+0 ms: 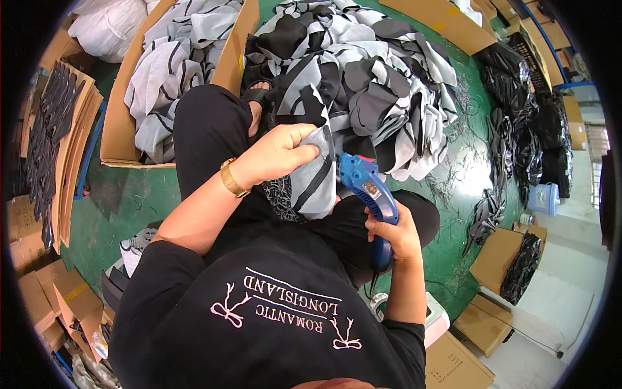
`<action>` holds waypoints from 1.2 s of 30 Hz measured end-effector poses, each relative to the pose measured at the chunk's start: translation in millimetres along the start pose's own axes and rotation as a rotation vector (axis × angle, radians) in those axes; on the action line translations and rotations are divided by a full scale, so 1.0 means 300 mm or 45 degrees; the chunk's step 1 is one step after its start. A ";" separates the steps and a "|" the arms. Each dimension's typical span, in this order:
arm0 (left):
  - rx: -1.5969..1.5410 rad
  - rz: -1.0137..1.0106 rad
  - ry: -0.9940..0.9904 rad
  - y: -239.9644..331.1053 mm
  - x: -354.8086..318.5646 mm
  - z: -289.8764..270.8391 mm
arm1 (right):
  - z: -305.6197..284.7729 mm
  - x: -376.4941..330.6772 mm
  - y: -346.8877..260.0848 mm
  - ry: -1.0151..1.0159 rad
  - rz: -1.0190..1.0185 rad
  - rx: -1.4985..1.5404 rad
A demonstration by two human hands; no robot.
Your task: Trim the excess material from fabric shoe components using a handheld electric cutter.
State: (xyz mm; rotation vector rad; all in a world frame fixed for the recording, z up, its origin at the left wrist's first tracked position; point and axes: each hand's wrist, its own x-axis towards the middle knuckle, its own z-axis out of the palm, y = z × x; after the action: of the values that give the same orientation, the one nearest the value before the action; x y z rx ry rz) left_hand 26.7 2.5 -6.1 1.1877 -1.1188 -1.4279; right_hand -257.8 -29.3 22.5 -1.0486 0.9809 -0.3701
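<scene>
My left hand (pixel 280 154), a gold watch at its wrist, pinches the upper edge of a grey fabric piece (pixel 313 188) with black strips. The piece hangs down over my lap. In my right hand (pixel 400 235) is a blue handheld electric fabric cutter (pixel 364 176), its handle wrapped by my fingers. The cutter's head points up and left and sits close beside the held edge of the fabric; whether the blade touches it I cannot tell. Dark thread-like trimmings (pixel 278 194) lie beneath my left hand, partly hidden by the fabric.
A large heap of grey and black fabric pieces (pixel 382 84) lies on the green floor (pixel 133 207) in front of me. At the left stands a cardboard box (pixel 111 146) full of similar fabric. Black plastic bags (pixel 508 81) and more cartons (pixel 483 324) line the right side.
</scene>
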 end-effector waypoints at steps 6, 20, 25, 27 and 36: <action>0.218 0.052 0.001 0.038 -0.007 -0.002 | 0.000 -0.012 -0.020 0.024 0.028 -0.210; 0.334 0.135 -0.162 0.078 -0.031 0.000 | -0.007 -0.002 -0.011 -0.062 0.013 -0.099; 0.317 0.184 0.013 0.079 -0.024 0.009 | -0.002 -0.027 -0.014 -0.001 0.035 -0.165; 0.304 0.178 0.012 0.074 -0.027 0.007 | -0.003 -0.028 -0.012 0.017 0.052 -0.183; 0.283 0.147 -0.022 0.098 -0.039 0.020 | -0.001 -0.022 0.007 -0.010 -0.006 -0.102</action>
State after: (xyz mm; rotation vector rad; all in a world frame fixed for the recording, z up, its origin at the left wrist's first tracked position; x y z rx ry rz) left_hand 25.0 10.2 25.0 1.2443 -1.3639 -1.2525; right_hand -262.1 -23.8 24.0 -1.1241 0.9927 -0.3323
